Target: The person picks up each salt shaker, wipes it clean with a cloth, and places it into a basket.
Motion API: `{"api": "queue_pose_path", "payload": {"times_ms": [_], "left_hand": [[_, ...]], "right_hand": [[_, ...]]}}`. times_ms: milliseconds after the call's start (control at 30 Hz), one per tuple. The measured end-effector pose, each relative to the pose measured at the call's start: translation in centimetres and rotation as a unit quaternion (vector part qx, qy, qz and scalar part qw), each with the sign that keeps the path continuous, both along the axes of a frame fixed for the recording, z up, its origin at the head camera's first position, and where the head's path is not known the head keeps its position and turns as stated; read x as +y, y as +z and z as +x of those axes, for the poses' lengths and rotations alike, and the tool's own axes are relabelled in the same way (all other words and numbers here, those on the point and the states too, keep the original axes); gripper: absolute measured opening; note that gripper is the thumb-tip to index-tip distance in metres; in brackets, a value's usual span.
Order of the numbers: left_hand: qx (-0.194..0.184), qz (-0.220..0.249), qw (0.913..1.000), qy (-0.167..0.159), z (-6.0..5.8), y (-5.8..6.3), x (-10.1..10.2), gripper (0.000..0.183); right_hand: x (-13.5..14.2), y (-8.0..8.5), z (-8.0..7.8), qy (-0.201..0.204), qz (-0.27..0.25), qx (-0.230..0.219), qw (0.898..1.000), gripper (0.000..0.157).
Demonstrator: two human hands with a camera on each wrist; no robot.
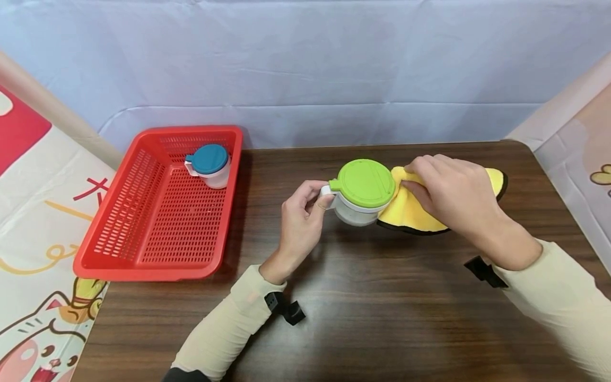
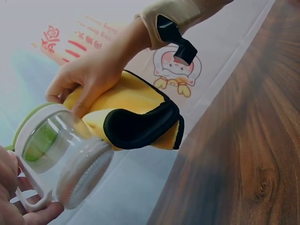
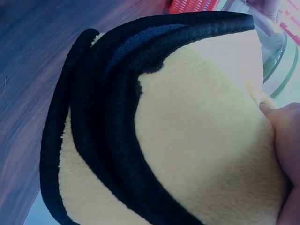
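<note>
My left hand [image 1: 305, 209] grips the white handle of a clear seasoning jar [image 1: 357, 214] with a green lid [image 1: 366, 183]. In the left wrist view the jar [image 2: 70, 154] is held tilted, its ribbed base toward the camera. A yellow cloth [image 1: 412, 212] with black edging is pinched in my right hand [image 1: 453, 193], bunched against the jar's right side. Folds of the cloth [image 3: 206, 112] fill most of the right wrist view, and the thumb [image 3: 283, 124] presses on it at the right.
On the left of the brown wooden table [image 1: 363, 307] stands a red plastic basket [image 1: 157, 270]. Inside it, in the far right corner, sits a similar jar with a blue lid [image 1: 210, 159]. A pale cloth backdrop [image 1: 310, 74] rises behind the table.
</note>
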State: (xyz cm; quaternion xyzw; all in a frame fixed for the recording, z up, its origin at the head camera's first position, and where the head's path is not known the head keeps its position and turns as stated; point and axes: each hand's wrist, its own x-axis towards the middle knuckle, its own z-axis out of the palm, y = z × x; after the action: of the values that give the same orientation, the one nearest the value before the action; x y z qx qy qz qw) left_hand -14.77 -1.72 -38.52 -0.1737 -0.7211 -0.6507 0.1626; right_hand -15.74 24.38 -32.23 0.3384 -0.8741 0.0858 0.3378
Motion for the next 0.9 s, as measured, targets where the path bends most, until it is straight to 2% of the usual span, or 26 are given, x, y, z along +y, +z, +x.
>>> {"api": "queue_pose_path", "payload": {"times_ms": [233, 367, 533, 767, 900], "left_hand": [[0.002, 0.001, 1.0000, 0.000, 0.0, -0.1, 0.0, 0.018], [-0.007, 0.003, 1.0000, 0.002, 0.1, -0.2, 0.1, 0.017], [-0.019, 0.010, 0.9997, 0.006, 0.1, -0.3, 0.0, 0.017], [-0.016, 0.022, 0.9996, 0.006, -0.2, -0.3, -0.1, 0.016], [-0.016, 0.021, 0.9996, 0.011, -0.4, -0.3, -0.1, 0.016]], "right_hand": [[0.1, -0.2, -0.4, -0.009, -0.021, 0.002, 1.000, 0.024], [0.4, 0.1, -0.4, -0.024, -0.006, 0.003, 1.000, 0.022], [1.1, 0.7, -0.3, -0.018, -0.014, 0.001, 1.000, 0.021], [1.6, 2.2, 0.8, -0.009, 0.003, -0.017, 1.000, 0.056], [1.6, 2.8, 1.7, -0.012, 0.012, -0.017, 1.000, 0.058]]}}
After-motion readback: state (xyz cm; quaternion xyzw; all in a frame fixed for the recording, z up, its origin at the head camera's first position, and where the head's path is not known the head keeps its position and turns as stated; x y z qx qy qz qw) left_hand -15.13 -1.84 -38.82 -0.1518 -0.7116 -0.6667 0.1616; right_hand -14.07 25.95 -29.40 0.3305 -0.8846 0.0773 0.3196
